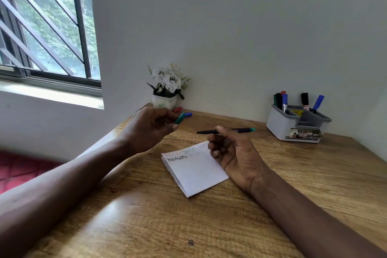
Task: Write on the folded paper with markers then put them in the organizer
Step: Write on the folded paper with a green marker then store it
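A folded white paper lies on the wooden desk, with dark and faint coloured writing along its far edge. My right hand hovers over the paper's right corner and grips an uncapped black marker with a green end, held level and pointing left. My left hand is raised to the left of it, pinching the green cap between its fingers. A grey organizer stands at the back right with several markers upright in its compartments.
A white pot of artificial flowers stands in the desk's back corner against the wall. A blue marker and a red marker lie beside it. A barred window fills the upper left; a red quilted surface shows low left.
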